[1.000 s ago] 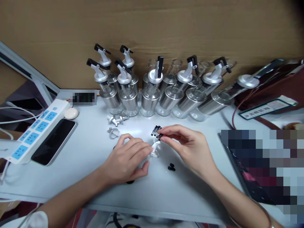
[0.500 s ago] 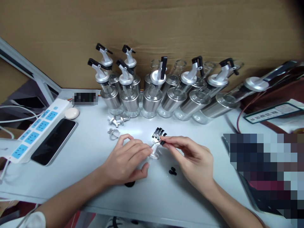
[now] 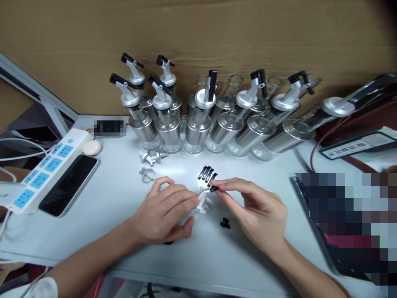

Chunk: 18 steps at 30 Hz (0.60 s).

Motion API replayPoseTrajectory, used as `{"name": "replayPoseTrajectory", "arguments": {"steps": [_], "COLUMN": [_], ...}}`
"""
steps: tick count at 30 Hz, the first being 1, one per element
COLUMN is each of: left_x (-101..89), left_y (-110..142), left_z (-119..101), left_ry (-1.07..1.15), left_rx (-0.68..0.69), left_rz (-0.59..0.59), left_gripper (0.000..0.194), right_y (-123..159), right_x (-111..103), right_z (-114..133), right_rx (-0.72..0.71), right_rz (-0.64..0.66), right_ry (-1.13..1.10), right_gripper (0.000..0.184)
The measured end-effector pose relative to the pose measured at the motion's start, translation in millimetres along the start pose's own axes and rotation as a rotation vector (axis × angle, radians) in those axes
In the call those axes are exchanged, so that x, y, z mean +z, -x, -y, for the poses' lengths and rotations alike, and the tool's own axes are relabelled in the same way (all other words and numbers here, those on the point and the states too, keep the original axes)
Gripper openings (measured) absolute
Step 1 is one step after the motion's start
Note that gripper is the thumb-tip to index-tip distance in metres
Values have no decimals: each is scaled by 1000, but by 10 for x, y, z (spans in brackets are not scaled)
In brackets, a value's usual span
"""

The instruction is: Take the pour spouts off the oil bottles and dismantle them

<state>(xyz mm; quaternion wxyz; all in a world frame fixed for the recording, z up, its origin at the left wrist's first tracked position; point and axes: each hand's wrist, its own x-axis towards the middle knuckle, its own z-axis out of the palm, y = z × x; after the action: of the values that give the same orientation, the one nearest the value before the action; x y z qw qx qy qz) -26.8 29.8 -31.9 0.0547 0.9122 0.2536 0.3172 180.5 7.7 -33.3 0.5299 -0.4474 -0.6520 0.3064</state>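
A silver pourer spout is upright in front of me. The fingertips of my left hand hold it from the left, while the thumb is bent lower down, apart from it. My right hand pinches a small black lever between thumb and index finger, at the spout's upper end. Whether the lever is joined to the spout I cannot tell. Just behind, several black levers lie in a row. Small black caps lie below my right hand. Part of another black piece shows under my left hand.
Glass bottles with steel bands and lever pourers stand along the cardboard at the back. Loose silver spouts and a ring-like metal part lie left. Further left are a phone and a power strip.
My right hand has shifted slightly right and down with the black lever, and the spout sits a little lower in view. My left hand has barely moved. The view itself has shifted slightly.
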Motion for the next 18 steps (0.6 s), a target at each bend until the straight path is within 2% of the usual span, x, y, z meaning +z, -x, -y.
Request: {"name": "replayPoseTrajectory", "arguments": {"steps": [11,18], "left_x": [4,-1], "left_y": [4,0], "left_z": [-9,-1], "left_ry": [5,21], "left_rx": [9,13], "left_rz": [-33,-20], "left_gripper": [23,23], "right_y": [8,0], "right_x": [-9,-25], "right_z": [10,-3], "right_rx": [-3,-71], "right_rz": [24,45], "right_ry": [-50,-14], "right_gripper": [35,37]}}
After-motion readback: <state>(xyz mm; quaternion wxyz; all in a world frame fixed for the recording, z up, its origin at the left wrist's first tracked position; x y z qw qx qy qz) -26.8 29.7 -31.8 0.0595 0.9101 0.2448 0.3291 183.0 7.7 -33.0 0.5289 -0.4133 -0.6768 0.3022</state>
